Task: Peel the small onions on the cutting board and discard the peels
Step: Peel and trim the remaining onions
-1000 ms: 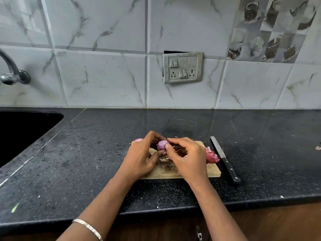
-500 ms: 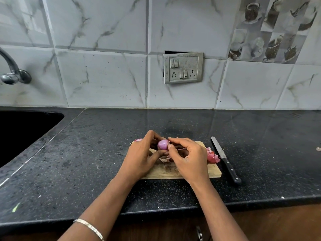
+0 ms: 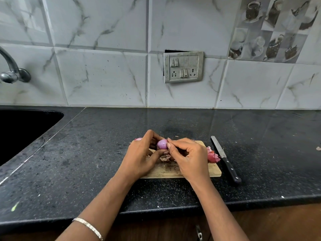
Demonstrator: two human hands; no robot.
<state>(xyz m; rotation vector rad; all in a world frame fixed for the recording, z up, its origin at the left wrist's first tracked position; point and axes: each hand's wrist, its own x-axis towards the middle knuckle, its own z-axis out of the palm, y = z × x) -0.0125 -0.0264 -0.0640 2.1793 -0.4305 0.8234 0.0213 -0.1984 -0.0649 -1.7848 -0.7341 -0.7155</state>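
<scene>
A small purple onion (image 3: pixel 161 144) is held just above the wooden cutting board (image 3: pixel 214 171). My left hand (image 3: pixel 141 156) grips it between thumb and fingers. My right hand (image 3: pixel 188 158) pinches at the onion's right side with thumb and forefinger. A pile of pink-red peels (image 3: pixel 212 155) lies at the board's right edge. Part of another onion (image 3: pixel 138 139) peeks out behind my left hand at the board's far left corner. Loose bits of skin (image 3: pixel 165 159) lie on the board between my hands.
A black-handled knife (image 3: pixel 225 159) lies on the dark counter just right of the board. A black sink (image 3: pixel 20 129) and a tap (image 3: pixel 12 70) are at the left. A switch plate (image 3: pixel 183 66) is on the tiled wall. A scrap (image 3: pixel 318 148) lies far right.
Both hands stay over the board with the onion. My right thumb and forefinger have shifted slightly on the onion's right side; the onion sits a little higher between the fingers.
</scene>
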